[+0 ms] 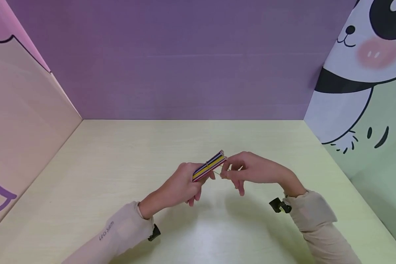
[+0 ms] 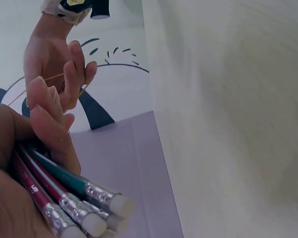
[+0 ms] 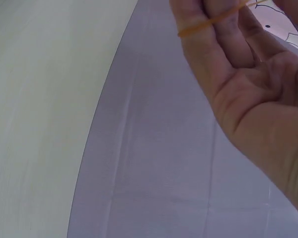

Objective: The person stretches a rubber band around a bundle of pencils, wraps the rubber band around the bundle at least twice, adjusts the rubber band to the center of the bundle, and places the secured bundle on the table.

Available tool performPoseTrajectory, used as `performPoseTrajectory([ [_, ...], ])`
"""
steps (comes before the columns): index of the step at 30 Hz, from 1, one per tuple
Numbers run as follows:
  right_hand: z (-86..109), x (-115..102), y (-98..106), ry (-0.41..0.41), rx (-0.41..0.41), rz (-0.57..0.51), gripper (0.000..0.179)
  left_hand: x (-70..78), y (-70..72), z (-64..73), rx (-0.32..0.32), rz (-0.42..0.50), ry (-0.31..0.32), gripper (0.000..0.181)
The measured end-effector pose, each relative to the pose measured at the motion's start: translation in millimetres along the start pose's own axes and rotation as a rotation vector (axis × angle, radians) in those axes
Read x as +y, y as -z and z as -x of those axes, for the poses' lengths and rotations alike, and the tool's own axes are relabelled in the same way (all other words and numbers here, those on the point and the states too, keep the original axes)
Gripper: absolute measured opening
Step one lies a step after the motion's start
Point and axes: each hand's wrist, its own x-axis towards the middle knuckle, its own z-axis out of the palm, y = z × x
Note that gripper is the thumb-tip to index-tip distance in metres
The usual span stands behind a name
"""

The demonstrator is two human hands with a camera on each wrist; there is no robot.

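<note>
Near us, the left hand (image 2: 17, 121) grips maroon and green pencils (image 2: 69, 201), white erasers toward us. Farther off, we see an orange rubber band (image 2: 54, 76) looped on the right hand (image 2: 52, 59)'s fingers, before a purple wall (image 2: 124, 158) and black-and-white cartoon drawing (image 2: 102, 111).

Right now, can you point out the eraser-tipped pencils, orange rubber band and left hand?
Eraser-tipped pencils (image 1: 215, 164): head view, on a yellow barrel.
Orange rubber band (image 3: 201, 26): right wrist view, where it crosses a finger.
Left hand (image 1: 184, 184): head view, on its back.
</note>
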Motion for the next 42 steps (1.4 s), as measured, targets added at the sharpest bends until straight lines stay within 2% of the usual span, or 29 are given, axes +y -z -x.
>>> performPoseTrajectory([
  [3, 2.3, -1.0, 4.4, 0.060, 0.023, -0.039, 0.017, -4.5, 8.3, -2.1, 0.085, 0.004, 0.012, 0.015],
  [7, 9.2, -8.0, 6.8, 0.179, 0.095, -0.165, 0.009, -8.0, 21.6, -5.2, 0.189, 0.018, 0.025, 0.016],
  [10, 11.6, -15.4, 2.6, 0.252, 0.146, -0.243, 0.016, -7.8, 28.2, -6.1, 0.234, 0.035, 0.034, 0.018],
  [13, 11.4, -20.6, -3.7, 0.286, 0.195, -0.209, 0.010, -6.4, 29.6, -6.0, 0.248, 0.045, 0.034, 0.019],
  [18, 9.1, -22.2, -11.4, 0.295, 0.342, -0.018, 0.025, -0.6, 25.9, -5.1, 0.249, 0.039, 0.012, 0.018],
  [20, 7.1, -21.6, -13.5, 0.284, 0.407, 0.028, 0.029, 1.9, 24.7, -4.3, 0.256, 0.034, -0.004, 0.018],
  [23, 3.6, -20.7, -17.1, 0.265, 0.477, 0.051, 0.026, 4.7, 23.6, -2.5, 0.265, 0.029, -0.026, 0.018],
  [26, -0.4, -20.6, -21.4, 0.244, 0.507, 0.028, 0.022, 6.1, 23.0, -1.4, 0.270, 0.023, -0.043, 0.018],
  [35, -7.0, -19.9, -28.8, 0.214, 0.552, -0.060, 0.019, 5.9, 21.2, -1.5, 0.270, -0.006, -0.080, 0.019],
  [38, -8.8, -19.0, -31.5, 0.194, 0.556, -0.056, 0.017, 5.3, 21.1, -1.8, 0.260, -0.023, -0.086, 0.018],
  [40, -11.3, -18.7, -34.5, 0.158, 0.520, -0.041, 0.014, 5.0, 20.9, -1.3, 0.244, -0.022, -0.081, 0.017],
  [42, -14.2, -18.3, -37.7, 0.115, 0.438, -0.020, 0.012, 4.0, 20.5, -0.6, 0.220, -0.027, -0.070, 0.016],
])
